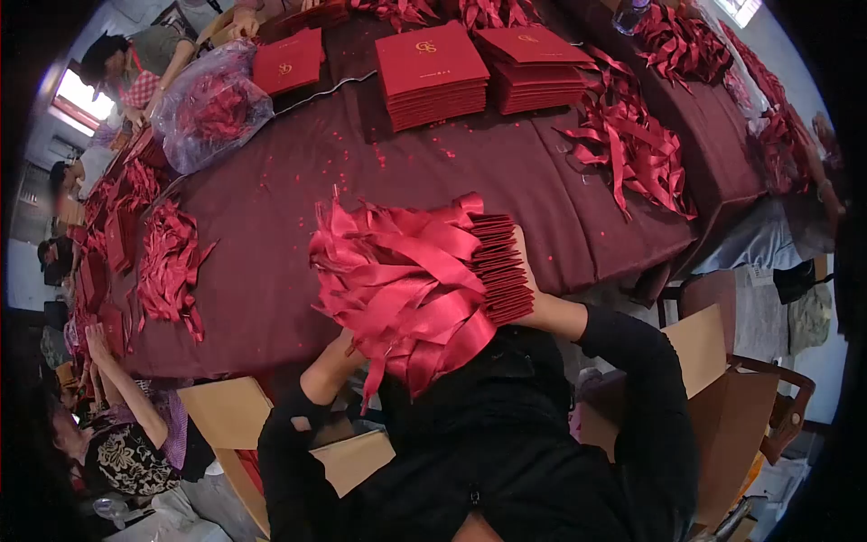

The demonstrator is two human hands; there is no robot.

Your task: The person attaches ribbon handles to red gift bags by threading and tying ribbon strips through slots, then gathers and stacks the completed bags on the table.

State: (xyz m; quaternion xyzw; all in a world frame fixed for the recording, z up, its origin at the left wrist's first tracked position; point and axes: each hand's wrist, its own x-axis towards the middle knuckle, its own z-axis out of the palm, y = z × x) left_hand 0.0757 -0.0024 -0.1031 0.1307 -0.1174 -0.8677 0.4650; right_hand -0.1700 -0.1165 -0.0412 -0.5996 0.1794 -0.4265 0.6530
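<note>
A stack of red paper bags point(502, 271) is held on its side at the table's near edge, its folded edges facing up. Wide satin ribbons point(406, 280) spill from the stack toward the left in a thick bunch. My right hand point(531, 282) is closed around the stack's right end, its fingers mostly behind the bags. Under the ribbons on the left, my left hand point(347, 350) supports the bundle; ribbons cover most of its fingers.
Neat stacks of red bags with gold print point(432, 77) stand on the dark red tablecloth point(271, 298). Ribbon piles point(637, 149) lie right and left. A clear plastic bag point(212, 108) sits at the back left. Open cardboard boxes point(731, 397) flank me. Other people work along the left side.
</note>
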